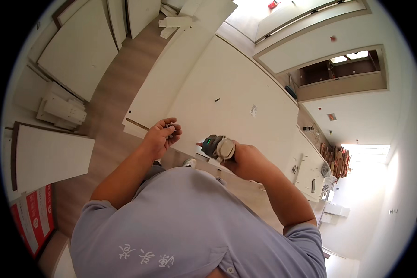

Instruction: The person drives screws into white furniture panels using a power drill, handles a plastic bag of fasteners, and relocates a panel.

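My right hand (246,161) grips a cordless drill (222,149), grey and dark with a small green light, its nose pointing left. To its left my left hand (164,134) is half closed, fingers curled with the thumb against them. Something small and pale shows between those fingers, too small to name. Both hands are above the near edge of a large white panel (245,83). On that panel lie a small dark piece (217,100), perhaps a bit or fitting, and a small clear packet (253,110).
White boards (81,46) stand or lean at the left, with a stack of narrow white pieces (62,110) nearby. A red and white carton (34,217) sits at lower left. Wood-toned floor (109,116) runs between. At right are a recessed cabinet (343,72) and stacked strips (337,161).
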